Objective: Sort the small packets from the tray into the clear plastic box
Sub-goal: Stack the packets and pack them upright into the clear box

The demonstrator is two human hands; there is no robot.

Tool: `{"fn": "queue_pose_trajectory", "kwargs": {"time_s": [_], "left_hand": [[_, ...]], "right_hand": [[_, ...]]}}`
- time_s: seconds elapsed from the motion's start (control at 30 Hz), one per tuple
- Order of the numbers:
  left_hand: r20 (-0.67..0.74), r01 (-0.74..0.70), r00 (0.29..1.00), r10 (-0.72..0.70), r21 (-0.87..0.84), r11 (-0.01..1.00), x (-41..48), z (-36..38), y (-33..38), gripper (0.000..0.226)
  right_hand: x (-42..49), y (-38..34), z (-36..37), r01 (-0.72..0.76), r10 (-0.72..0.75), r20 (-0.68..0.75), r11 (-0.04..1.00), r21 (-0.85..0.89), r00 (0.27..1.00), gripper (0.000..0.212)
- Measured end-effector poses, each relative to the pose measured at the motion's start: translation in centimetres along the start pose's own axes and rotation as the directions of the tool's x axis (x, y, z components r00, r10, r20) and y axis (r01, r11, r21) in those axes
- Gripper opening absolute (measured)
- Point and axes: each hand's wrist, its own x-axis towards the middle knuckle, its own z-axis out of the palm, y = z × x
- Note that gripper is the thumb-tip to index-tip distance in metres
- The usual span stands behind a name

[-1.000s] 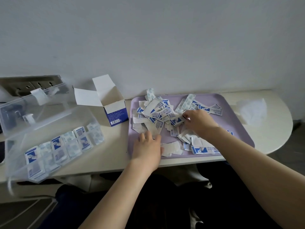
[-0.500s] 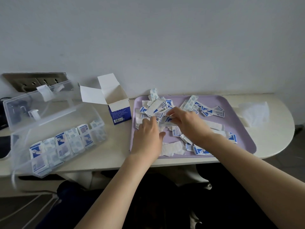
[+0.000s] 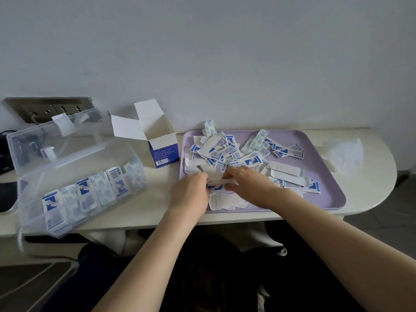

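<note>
The left hand [image 3: 191, 192] and right hand [image 3: 246, 186] both pinch a stack of small blue-and-white paper packets [image 3: 218, 179] on the purple plastic tray [image 3: 326, 195], near left. Line the edges up before carrying to the clear plastic box [image 3: 74, 170]

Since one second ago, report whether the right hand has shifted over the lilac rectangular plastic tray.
Yes. The right hand has moved left and towards the front edge of the lilac rectangular plastic tray, close to the left hand.

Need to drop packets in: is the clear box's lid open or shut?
Open: the lid of the clear plastic box leans back; packets inside lie uncovered.
</note>
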Motion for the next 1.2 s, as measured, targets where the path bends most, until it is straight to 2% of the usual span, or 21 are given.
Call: {"fn": "queue_pose_trajectory", "kwargs": {"time_s": [0.2, 0.27, 0.33, 0.43, 0.5, 0.57, 0.7, 0.87, 0.97, 1.03, 1.2], "left_hand": [[-0.005, 0.048, 0.999, -0.047, 0.017, 0.999, 0.2, -0.4, -0.5, 0.023], [0.077, 0.051, 0.996, -0.052, 0.013, 0.999, 0.3, -0.2, -0.6, 0.021], [0.181, 0.034, 0.983, -0.038, 0.027, 0.999, 0.2, 0.5, -0.5, 0.029], [0.249, -0.03, 0.969, -0.007, 0.144, 0.989, 0.0, 1.3, -0.4, 0.039], [0.251, -0.051, 0.968, 0.001, 0.191, 0.98, -0.2, 1.4, -0.2, 0.041], [0.232, -0.05, 0.973, 0.004, 0.192, 0.98, -0.2, 1.3, 0.0, 0.041], [0.152, -0.014, 0.988, -0.004, 0.12, 0.993, -0.2, 0.8, 0.2, 0.033], [0.098, -0.001, 0.995, -0.009, 0.101, 0.995, -0.1, 0.7, 0.2, 0.031], [0.102, 0.015, 0.994, -0.025, 0.094, 0.995, -0.1, 0.1, 0.2, 0.038], [0.14, 0.031, 0.989, -0.041, 0.073, 0.997, -0.3, -0.3, 0.1, 0.041], [0.152, 0.022, 0.988, -0.029, 0.043, 0.999, -1.0, -1.4, -0.1, 0.025]], "right_hand": [[0.3, -0.9, 0.9, 0.024, -0.018, -0.128, 0.999, 0.047, 0.992, 0.015], [0.6, -1.1, 1.4, 0.046, -0.039, -0.132, 0.998, 0.05, 0.991, 0.018], [0.7, -1.4, 1.9, 0.06, -0.054, -0.085, 0.995, 0.077, 0.995, 0.025], [0.5, -1.8, 2.4, 0.073, -0.069, -0.048, 0.993, 0.097, 0.996, 0.042], [0.2, -2.2, 2.6, 0.085, -0.082, -0.036, 0.992, 0.09, 0.996, 0.052], [0.1, -2.2, 2.8, 0.091, -0.089, -0.033, 0.993, 0.07, 0.995, 0.053], [0.4, -1.8, 2.6, 0.068, -0.062, -0.079, 0.995, 0.07, 0.995, 0.03], [0.3, -2.0, 1.9, 0.077, -0.073, -0.102, 0.996, 0.033, 0.992, 0.025], [0.4, -2.2, 1.3, 0.087, -0.086, -0.144, 0.996, 0.005, 0.986, 0.02], [0.2, -2.4, 0.8, 0.088, -0.092, -0.126, 0.995, -0.035, 0.988, 0.023], [-0.4, -2.8, -0.1, 0.191, -0.194, -0.038, 0.979, -0.074, 0.98, 0.033]]}}
